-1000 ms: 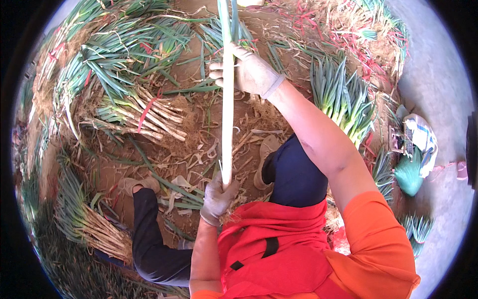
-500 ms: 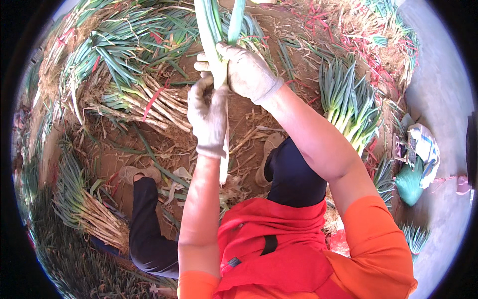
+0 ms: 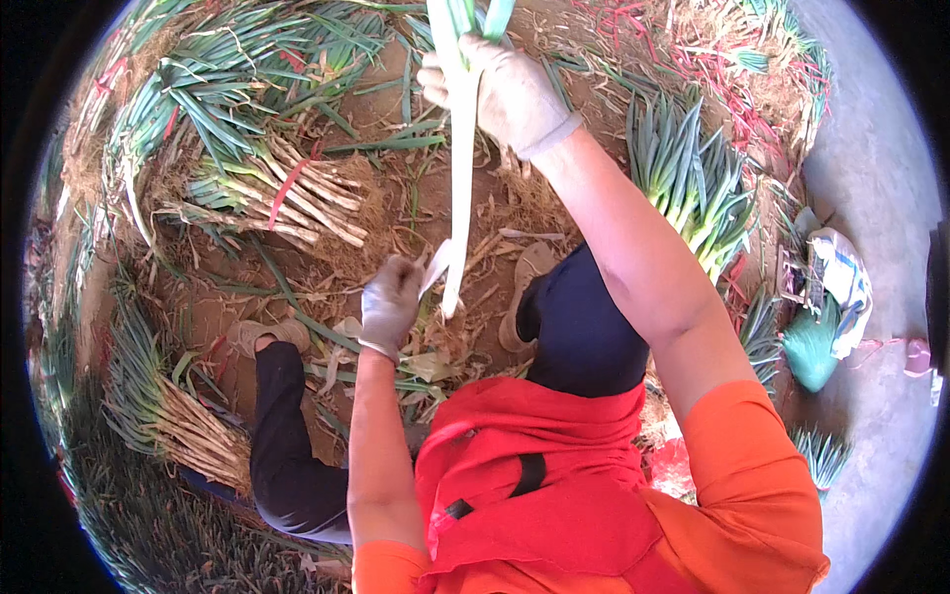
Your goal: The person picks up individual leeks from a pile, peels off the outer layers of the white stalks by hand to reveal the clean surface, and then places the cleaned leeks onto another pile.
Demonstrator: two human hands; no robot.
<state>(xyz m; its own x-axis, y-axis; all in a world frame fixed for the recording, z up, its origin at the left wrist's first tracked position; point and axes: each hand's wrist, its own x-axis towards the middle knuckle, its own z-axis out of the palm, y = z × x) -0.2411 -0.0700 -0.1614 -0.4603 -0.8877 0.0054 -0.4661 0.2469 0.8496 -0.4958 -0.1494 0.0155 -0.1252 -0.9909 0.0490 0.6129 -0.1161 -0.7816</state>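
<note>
Two gloved hands work one long leek (image 3: 460, 168): my right hand (image 3: 500, 84) clamps its green top to hold it upright, while my left hand (image 3: 391, 302) pinches loose skin near its white base.

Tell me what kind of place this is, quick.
Looks like an outdoor farm sorting spot for green onions or leeks. Tied bundles lie on bare dirt littered with dry peelings, more cleaned stalks are stacked at the right, and the gloved right hand holds one long stalk while the left hand peels it.
</note>
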